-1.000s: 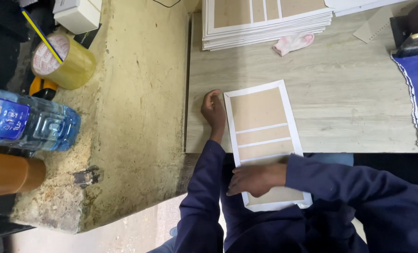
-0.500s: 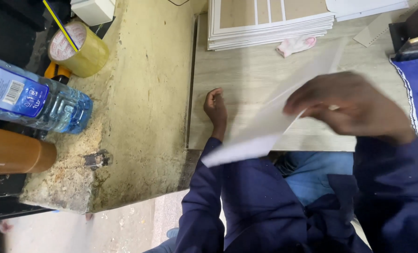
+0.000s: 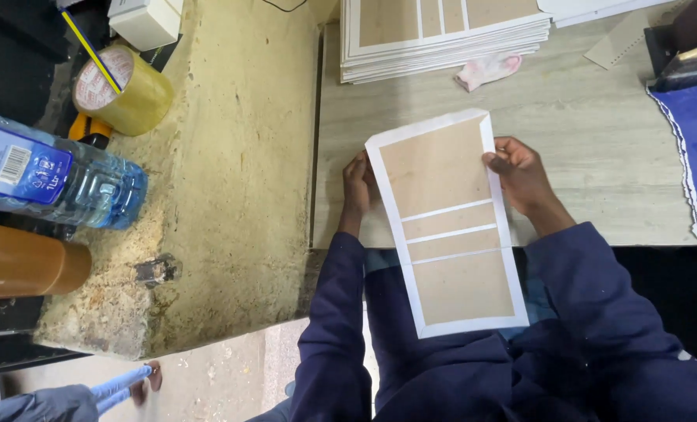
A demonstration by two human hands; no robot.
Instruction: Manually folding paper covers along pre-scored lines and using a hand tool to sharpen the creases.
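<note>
A long white sheet with several brown card panels (image 3: 446, 223) lies face up, its far half on the pale wooden board (image 3: 598, 156) and its near half over my lap. My left hand (image 3: 358, 190) grips the sheet's left edge near the top. My right hand (image 3: 520, 176) holds the right edge, thumb on the white border. Both sleeves are dark blue.
A stack of similar sheets (image 3: 442, 35) lies at the board's far edge, with a crumpled pink cloth (image 3: 487, 70) beside it. Blue fabric (image 3: 696, 148) lies at the right. On the rough ledge at left: a tape roll (image 3: 122, 90), a plastic water bottle (image 3: 51, 176), a brown cylinder (image 3: 24, 262).
The sheet lay flat a second ago, was lifted and swung by my right hand, and now lies flat again, shifted farther onto the board, held at both edges.
</note>
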